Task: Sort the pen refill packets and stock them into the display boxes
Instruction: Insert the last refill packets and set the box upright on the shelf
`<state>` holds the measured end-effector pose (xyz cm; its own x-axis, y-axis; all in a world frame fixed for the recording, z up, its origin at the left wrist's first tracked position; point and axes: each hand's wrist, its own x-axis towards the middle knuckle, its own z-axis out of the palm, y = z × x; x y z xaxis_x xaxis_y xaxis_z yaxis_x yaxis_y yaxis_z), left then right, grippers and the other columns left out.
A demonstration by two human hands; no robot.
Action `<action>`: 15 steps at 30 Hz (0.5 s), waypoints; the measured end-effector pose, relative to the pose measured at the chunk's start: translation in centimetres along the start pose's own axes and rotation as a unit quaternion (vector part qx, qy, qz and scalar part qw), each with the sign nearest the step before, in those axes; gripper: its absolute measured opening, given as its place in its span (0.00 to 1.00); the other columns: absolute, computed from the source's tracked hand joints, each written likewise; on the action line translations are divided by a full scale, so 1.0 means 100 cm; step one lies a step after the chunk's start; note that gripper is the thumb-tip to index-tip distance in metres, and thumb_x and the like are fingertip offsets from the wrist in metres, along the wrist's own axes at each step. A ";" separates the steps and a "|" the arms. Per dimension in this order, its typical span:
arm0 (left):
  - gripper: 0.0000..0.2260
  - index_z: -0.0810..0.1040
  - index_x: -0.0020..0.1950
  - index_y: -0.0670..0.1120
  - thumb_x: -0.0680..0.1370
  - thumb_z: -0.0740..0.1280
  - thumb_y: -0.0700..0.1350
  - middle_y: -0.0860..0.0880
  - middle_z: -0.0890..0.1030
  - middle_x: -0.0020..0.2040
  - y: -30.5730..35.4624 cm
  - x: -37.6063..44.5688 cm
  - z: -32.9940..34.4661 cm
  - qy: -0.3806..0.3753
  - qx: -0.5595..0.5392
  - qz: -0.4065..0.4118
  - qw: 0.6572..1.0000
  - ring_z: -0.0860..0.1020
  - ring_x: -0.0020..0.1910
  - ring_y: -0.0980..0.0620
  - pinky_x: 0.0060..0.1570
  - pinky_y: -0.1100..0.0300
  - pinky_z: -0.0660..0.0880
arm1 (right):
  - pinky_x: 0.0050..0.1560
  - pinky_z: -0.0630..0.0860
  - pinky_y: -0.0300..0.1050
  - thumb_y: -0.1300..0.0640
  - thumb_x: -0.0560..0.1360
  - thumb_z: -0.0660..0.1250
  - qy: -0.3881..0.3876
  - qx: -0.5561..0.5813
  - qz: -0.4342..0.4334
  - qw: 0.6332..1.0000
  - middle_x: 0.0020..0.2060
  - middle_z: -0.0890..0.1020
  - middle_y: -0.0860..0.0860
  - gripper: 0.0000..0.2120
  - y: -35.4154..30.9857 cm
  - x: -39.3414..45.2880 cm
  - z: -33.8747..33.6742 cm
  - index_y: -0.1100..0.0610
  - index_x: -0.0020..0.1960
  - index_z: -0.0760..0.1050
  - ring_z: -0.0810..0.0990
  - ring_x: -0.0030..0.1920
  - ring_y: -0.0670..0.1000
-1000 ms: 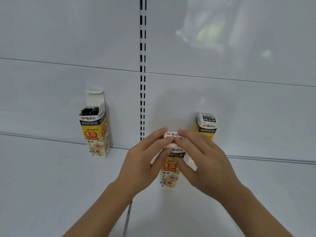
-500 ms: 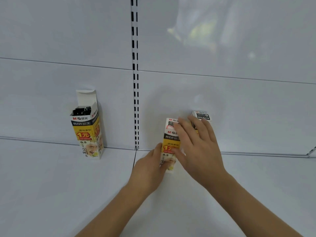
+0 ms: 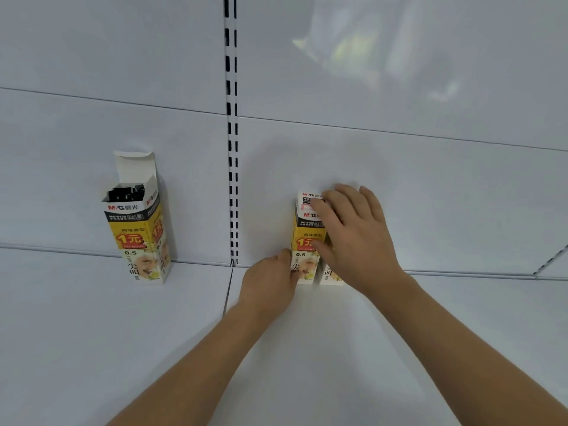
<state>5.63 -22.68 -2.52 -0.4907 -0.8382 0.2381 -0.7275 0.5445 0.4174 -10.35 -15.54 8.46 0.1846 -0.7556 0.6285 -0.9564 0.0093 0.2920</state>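
Head view: on a white shelf (image 3: 92, 333), a person's left hand (image 3: 270, 282) pinches the lower left edge of a closed yellow refill box (image 3: 305, 241) standing just right of the slotted upright (image 3: 232, 149). The right hand (image 3: 356, 238) lies across its top and front, fingers (image 3: 322, 207) extended, covering a second box (image 3: 330, 273) touching it. An open box (image 3: 138, 222) stands well left of the upright. The tall, narrow boxes could topple if pushed unevenly against the back panel.

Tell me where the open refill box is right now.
In the head view the open refill box stands alone at the shelf's left, against the back panel, left of the slotted upright.
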 end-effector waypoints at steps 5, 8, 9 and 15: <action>0.16 0.73 0.65 0.49 0.84 0.63 0.59 0.49 0.85 0.55 0.002 0.005 0.003 0.000 0.003 0.011 1.000 0.83 0.51 0.45 0.47 0.50 0.80 | 0.77 0.61 0.65 0.45 0.73 0.74 -0.018 0.004 0.006 1.000 0.67 0.77 0.55 0.31 0.004 0.000 -0.003 0.55 0.72 0.73 0.71 0.73 0.62; 0.17 0.73 0.66 0.49 0.84 0.63 0.58 0.49 0.85 0.56 0.002 0.008 0.003 -0.009 0.005 0.021 1.000 0.84 0.52 0.45 0.48 0.50 0.80 | 0.76 0.62 0.65 0.44 0.73 0.75 -0.023 0.010 0.013 1.000 0.68 0.76 0.56 0.33 0.005 -0.001 -0.002 0.55 0.73 0.72 0.71 0.73 0.62; 0.17 0.73 0.66 0.49 0.84 0.63 0.58 0.49 0.85 0.57 0.002 0.008 0.002 -0.012 0.008 0.023 1.000 0.84 0.52 0.45 0.48 0.50 0.80 | 0.76 0.63 0.65 0.44 0.73 0.74 -0.023 0.011 0.014 1.000 0.68 0.75 0.56 0.33 0.005 -0.002 -0.002 0.55 0.74 0.72 0.71 0.73 0.63; 0.17 0.72 0.67 0.48 0.84 0.62 0.58 0.48 0.85 0.55 0.006 0.008 0.004 -0.015 0.037 0.022 0.999 0.83 0.51 0.45 0.48 0.50 0.81 | 0.76 0.62 0.66 0.47 0.74 0.73 -0.020 0.007 0.011 1.000 0.70 0.74 0.58 0.35 0.005 -0.005 0.001 0.54 0.78 0.68 0.69 0.75 0.63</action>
<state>4.56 -22.99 -2.45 -0.5360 -0.8128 0.2281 -0.7383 0.5824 0.3401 -10.93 -15.24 8.24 0.1540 -0.7812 0.6050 -0.9633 0.0175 0.2678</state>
